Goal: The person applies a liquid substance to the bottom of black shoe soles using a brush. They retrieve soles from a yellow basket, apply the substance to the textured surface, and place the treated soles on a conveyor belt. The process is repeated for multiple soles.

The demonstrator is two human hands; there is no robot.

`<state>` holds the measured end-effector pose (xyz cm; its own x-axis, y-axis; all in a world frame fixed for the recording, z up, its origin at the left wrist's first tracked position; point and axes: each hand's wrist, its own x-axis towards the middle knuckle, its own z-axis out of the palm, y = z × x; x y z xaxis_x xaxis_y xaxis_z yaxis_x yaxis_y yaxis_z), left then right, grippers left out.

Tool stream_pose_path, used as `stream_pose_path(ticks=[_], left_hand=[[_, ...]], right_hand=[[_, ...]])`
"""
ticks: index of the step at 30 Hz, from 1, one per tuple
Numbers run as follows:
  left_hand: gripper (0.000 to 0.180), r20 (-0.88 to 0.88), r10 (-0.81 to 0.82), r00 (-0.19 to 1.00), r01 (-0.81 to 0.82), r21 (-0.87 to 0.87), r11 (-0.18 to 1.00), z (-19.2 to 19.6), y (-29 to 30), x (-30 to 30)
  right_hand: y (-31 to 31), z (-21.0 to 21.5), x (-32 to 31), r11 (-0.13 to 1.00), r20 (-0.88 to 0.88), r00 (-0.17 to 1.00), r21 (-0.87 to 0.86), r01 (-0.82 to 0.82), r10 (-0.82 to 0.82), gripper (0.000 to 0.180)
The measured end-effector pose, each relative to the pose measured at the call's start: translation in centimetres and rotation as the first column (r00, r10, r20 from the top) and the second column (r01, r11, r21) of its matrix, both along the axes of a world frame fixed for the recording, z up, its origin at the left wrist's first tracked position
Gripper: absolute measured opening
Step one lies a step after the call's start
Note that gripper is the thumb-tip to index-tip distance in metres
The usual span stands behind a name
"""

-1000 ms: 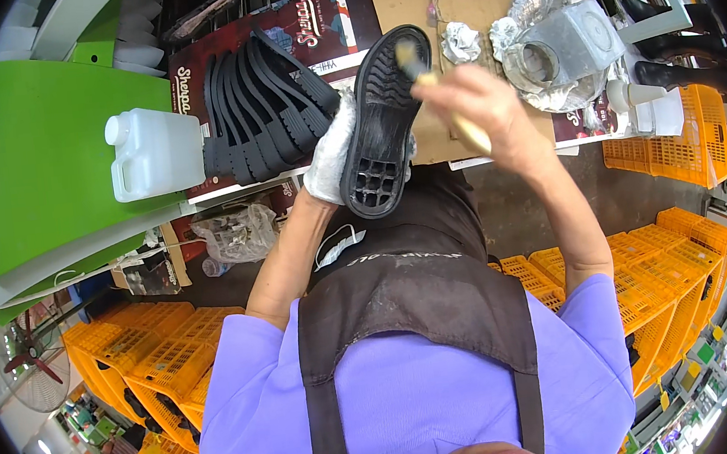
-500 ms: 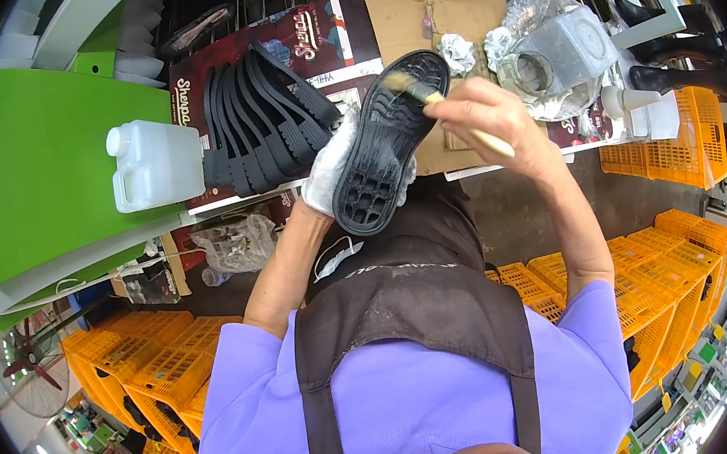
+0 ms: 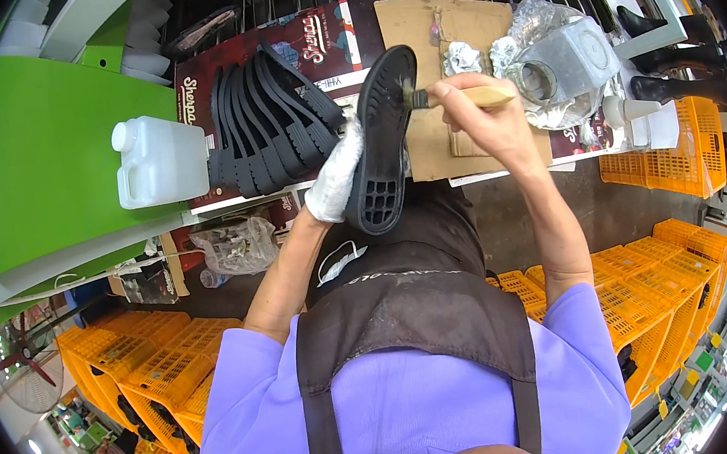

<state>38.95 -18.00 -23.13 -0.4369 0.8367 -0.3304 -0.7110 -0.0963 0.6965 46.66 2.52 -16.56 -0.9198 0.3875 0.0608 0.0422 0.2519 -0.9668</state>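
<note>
My left hand (image 3: 337,175), in a white glove, is closed round a black shoe sole (image 3: 383,142) and holds it tilted above the table's front edge. The sole's ridged, hollowed inner face is turned toward the right; its heel end has a grid of square pockets. Bare, my right hand (image 3: 484,119) grips the wooden handle of a paintbrush (image 3: 456,95). The bristles touch the right rim of the sole, near its front half. Just left of the gloved hand, several more black soles (image 3: 262,132) stand on edge in a row.
A white plastic jug (image 3: 160,163) stands left of the row. Flattened cardboard (image 3: 414,29) lies behind the sole. At the right are a clear plastic container (image 3: 570,54) on its side in plastic wrap, crumpled white paper (image 3: 461,57) and a squeeze bottle (image 3: 628,107). Orange crates (image 3: 649,287) line both sides behind me.
The sole has turned in my left hand, so its inner face now leans rightward. My right hand moved the brush from the sole's inside to its right edge, the handle now nearly level.
</note>
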Motion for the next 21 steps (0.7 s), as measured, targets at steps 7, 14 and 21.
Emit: stream_pose_path(ticks=[7, 14, 21], left_hand=[[0.067, 0.095, 0.077, 0.992, -0.086, 0.09, 0.992, -0.4, 0.1, -0.9], [0.064, 0.081, 0.095, 0.992, -0.104, 0.111, 0.988, 0.1, -0.3, -1.8], [0.054, -0.435, 0.016, 0.9, -0.035, -0.036, 0.999, 0.4, -0.3, -0.8]], right_hand=[[-1.4, 0.3, 0.3, 0.816, -0.264, 0.916, 0.569, -0.107, 0.304, 0.02], [-5.1, 1.6, 4.1, 0.724, -0.125, 0.762, 0.439, -0.532, 0.635, 0.017], [-1.1, 3.2, -1.1, 0.961, 0.191, 0.941, -0.075, -0.268, 0.278, 0.028]])
